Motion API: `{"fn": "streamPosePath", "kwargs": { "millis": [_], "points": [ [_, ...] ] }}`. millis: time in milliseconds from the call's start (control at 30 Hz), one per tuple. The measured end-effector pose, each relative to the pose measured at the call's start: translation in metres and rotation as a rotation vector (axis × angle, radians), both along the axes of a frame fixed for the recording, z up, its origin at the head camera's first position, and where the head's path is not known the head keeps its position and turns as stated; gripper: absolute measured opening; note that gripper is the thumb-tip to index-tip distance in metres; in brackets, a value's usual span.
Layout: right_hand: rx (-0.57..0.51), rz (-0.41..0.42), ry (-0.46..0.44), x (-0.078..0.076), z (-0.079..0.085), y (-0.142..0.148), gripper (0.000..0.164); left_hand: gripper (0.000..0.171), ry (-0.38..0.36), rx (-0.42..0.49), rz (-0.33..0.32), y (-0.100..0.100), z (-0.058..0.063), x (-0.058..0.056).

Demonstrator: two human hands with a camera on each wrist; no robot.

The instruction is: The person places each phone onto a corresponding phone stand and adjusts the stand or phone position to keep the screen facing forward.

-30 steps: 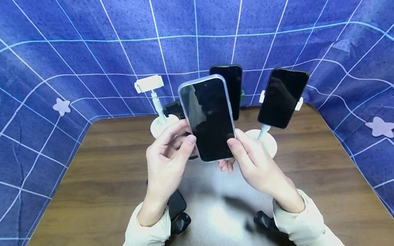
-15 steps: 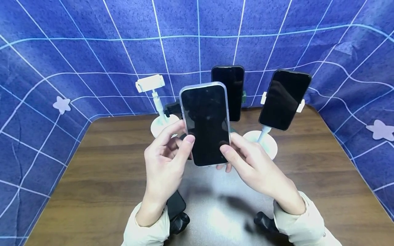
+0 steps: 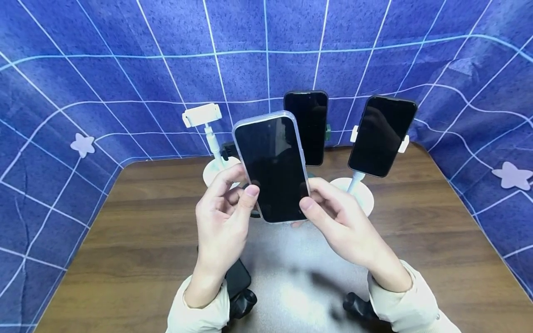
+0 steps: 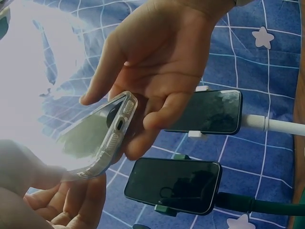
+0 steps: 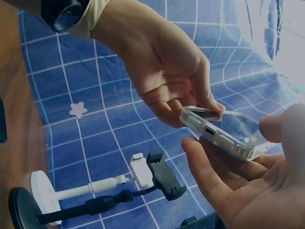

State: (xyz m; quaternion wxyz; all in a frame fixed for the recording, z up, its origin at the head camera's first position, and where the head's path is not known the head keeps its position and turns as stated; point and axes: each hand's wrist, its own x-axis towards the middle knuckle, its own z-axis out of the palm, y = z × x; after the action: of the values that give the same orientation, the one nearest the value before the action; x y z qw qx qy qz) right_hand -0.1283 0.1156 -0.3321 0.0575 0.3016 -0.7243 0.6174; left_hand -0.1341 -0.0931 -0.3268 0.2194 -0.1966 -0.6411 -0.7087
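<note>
Both hands hold up a smartphone [image 3: 272, 169] in a clear case, its dark screen facing the head camera and its top tilted slightly left. My left hand [image 3: 222, 217] pinches the left edge low down, thumb in front. At the lower right corner my right hand [image 3: 339, 217] grips the phone, thumb over the screen edge and fingers behind, mostly hidden in the head view. From the right wrist view, the charging port [image 5: 208, 130] shows on the bottom edge of the case.
Behind stand a white phone stand [image 3: 202, 114] with nothing in its clamp and a black stand [image 5: 164, 176]. One phone [image 3: 316, 125] sits in a green stand, another [image 3: 382, 136] in a white one. A dark phone [image 3: 238, 277] lies on the wooden table [image 3: 137, 231] by the left wrist.
The held phone has shifted a little left and down, straightening and then tilting left again. Both hands keep their hold; fewer right fingers show below the phone.
</note>
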Motion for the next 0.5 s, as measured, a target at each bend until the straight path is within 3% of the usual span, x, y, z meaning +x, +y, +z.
{"fn": "streamPosePath", "kwargs": {
  "millis": [233,500],
  "points": [
    [-0.018,-0.052,0.026,0.0008,0.0008,-0.0011,0.021,0.032,0.015,-0.017,-0.001,-0.0010,0.0008,-0.0004],
    [-0.146,-0.124,0.109,-0.0011,-0.0029,-0.0025,0.024,0.030,-0.013,-0.059,-0.003,-0.0017,-0.0019,-0.0004]
  ]
}}
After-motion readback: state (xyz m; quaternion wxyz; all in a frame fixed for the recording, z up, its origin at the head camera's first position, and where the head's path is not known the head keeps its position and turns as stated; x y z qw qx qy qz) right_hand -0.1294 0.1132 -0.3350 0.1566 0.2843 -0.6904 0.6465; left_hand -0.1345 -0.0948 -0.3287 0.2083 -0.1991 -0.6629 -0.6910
